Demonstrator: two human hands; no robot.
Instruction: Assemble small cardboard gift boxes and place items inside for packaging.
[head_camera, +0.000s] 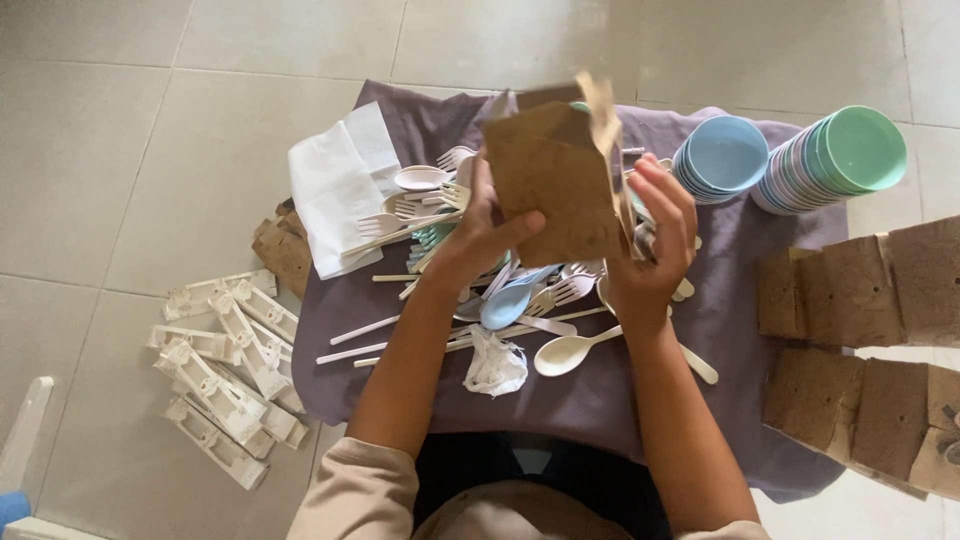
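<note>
Grip: both hands, left hand (478, 232) and right hand (652, 248), closed on the sides of a brown paper bag (553, 180).
Bag: held up, open, above the cutlery pile (520, 300).
Underneath: purple cloth (740, 330) on the floor.
Right: stacked bowls (790, 160), more paper bags (860, 340).

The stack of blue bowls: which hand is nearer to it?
Right. The right hand is just left of the blue bowls; the left hand is farther, beyond the brown paper bag.
</note>
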